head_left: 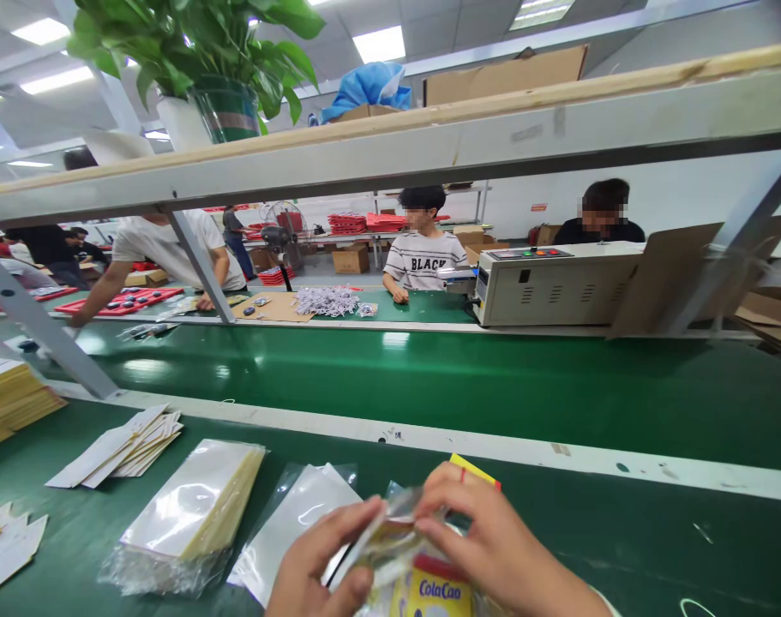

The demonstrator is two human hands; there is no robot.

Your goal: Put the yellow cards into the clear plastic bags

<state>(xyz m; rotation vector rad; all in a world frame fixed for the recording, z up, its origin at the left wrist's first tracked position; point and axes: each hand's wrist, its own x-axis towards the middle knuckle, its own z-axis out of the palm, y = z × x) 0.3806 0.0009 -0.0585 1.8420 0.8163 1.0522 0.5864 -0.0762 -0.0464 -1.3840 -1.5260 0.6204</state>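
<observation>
Near the bottom edge, my left hand grips the side of a clear plastic bag between thumb and fingers. My right hand pinches the bag's upper edge, its fingers bent. Just under the hands is a yellow and red ColaCao packet; whether it lies inside the bag or below it I cannot tell. A yellow corner of another item shows behind my right hand. To the left of my left hand, white cards lie with clear film around them. Beside those rests a plastic-wrapped stack of cards.
Loose white envelopes and yellowish stacks lie at left. Beyond a pale rail runs a green conveyor belt. A shelf beam crosses overhead. Opposite are several people, a beige machine and a pile of small grey-white pieces.
</observation>
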